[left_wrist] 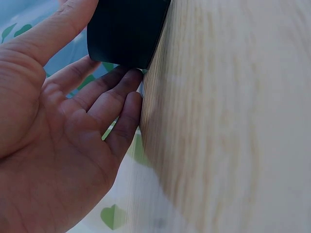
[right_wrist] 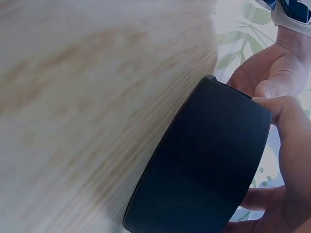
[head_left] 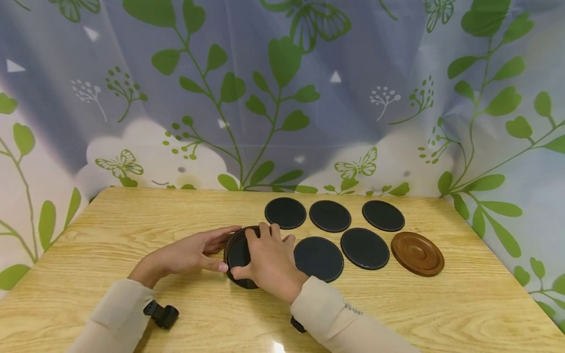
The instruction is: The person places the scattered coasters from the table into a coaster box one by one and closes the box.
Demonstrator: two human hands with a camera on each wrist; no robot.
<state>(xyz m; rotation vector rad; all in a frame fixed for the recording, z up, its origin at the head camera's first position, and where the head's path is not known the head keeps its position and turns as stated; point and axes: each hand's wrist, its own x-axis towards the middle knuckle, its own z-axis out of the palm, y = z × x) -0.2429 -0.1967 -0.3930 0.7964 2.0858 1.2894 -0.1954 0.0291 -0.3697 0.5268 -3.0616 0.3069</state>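
Note:
A round black coaster holder point(head_left: 239, 255) stands on the wooden table between both hands; its dark curved wall point(right_wrist: 204, 155) fills much of the right wrist view. My left hand point(head_left: 190, 252) curves around its left side, with the fingers by the lower edge in the left wrist view. From above, my right hand point(head_left: 271, 260) grips its top, thumb at the near rim and fingers across the far side. That hand covers the right part of the holder, so whether it also pinches something inside is hidden.
Several round black coasters lie flat to the right, among them a near one point(head_left: 319, 259) and a far one point(head_left: 285, 213). A brown round wooden piece point(head_left: 417, 253) lies at the far right end. Behind the table point(head_left: 88, 255) hangs a leaf-patterned curtain point(head_left: 273, 98).

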